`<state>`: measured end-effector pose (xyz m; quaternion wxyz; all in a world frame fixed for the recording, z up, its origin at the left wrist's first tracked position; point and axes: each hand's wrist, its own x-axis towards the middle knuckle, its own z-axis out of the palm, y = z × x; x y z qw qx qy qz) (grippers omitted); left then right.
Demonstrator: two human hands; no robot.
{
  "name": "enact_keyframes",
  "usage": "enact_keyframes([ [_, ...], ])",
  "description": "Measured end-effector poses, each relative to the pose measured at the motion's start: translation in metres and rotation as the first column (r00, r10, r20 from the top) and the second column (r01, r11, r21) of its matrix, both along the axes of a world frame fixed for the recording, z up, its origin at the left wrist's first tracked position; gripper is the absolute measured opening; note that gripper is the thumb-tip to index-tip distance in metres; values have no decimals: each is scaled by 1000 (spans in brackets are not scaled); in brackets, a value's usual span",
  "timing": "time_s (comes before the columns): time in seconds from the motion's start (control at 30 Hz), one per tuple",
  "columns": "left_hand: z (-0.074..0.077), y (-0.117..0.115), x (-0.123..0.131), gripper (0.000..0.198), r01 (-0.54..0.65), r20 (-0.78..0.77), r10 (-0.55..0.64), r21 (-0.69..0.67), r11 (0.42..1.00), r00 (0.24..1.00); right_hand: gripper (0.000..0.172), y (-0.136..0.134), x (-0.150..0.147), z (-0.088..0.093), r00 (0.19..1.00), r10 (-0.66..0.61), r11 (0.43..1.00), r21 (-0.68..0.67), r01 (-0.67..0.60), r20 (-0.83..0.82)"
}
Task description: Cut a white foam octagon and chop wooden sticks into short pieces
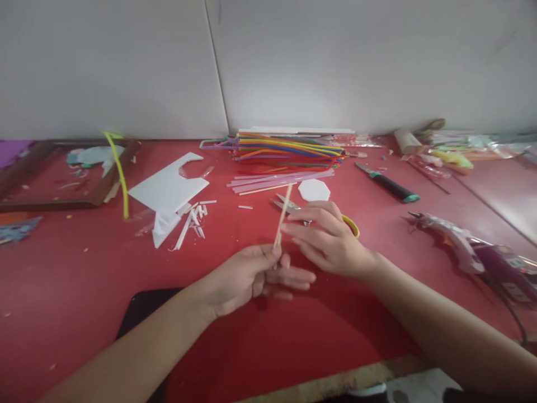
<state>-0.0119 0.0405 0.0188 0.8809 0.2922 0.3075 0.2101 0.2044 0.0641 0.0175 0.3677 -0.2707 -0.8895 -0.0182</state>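
Red tabletop (235, 364), worn along its near edge. Dark flat object (145, 302) near left, partly under the left forearm in view. Left hand (260, 274) near centre: thumb and index fingers pinch the lower end of a thin pale stick (284, 211), other fingers stretched out to the right. Stick stands up from the pinch, leaning slightly right. Right hand (331, 238) just right of it, fingers half-curled, tips next to the stick; can't tell if they touch or grip it. Glue gun (451, 240) off to the right. Scissors (351, 225) partly behind the right hand, yellow handle showing. Left of centre: white scraps (197, 221), with a cut white sheet (168, 187) just beyond. White octagon (314, 190) beyond the scissors; knife (390, 183), dark handle, farther right. Pink strips (277, 180) far centre, then a bundle of coloured stems (289, 148) by the grey wall (335, 67).
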Motion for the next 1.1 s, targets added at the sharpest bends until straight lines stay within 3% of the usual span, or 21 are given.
enact_keyframes([
  [0.1, -2, 2, 1, 26, -159, 9, 158, 13, 987, 987, 47, -5, -6, 3, 996, -9, 995, -99, 0, -89],
  [0.27, -4, 2, 5, 26, -187, 69, 186, 14, 982, 980, 67, -14, -20, 1, 992, -15, 986, -168, -6, -123],
  [0.53, -4, -1, 8, 24, -138, 96, 136, 15, 990, 986, 58, -18, -25, -7, 989, -29, 981, -193, 1, -143],
  [0.73, -6, 1, 7, 26, -123, 94, 123, -8, 992, 988, 41, -19, -28, -7, 975, -55, 950, -311, -15, -215],
  [0.9, -6, 0, 7, 31, -112, 62, 107, 69, 991, 992, 49, -21, -29, -6, 977, -118, 927, -372, 43, -180],
  [1.1, -8, 0, 6, 33, -77, -15, 80, 134, 988, 997, 48, -22, -28, -6, 980, -84, 926, -378, 9, -183],
])
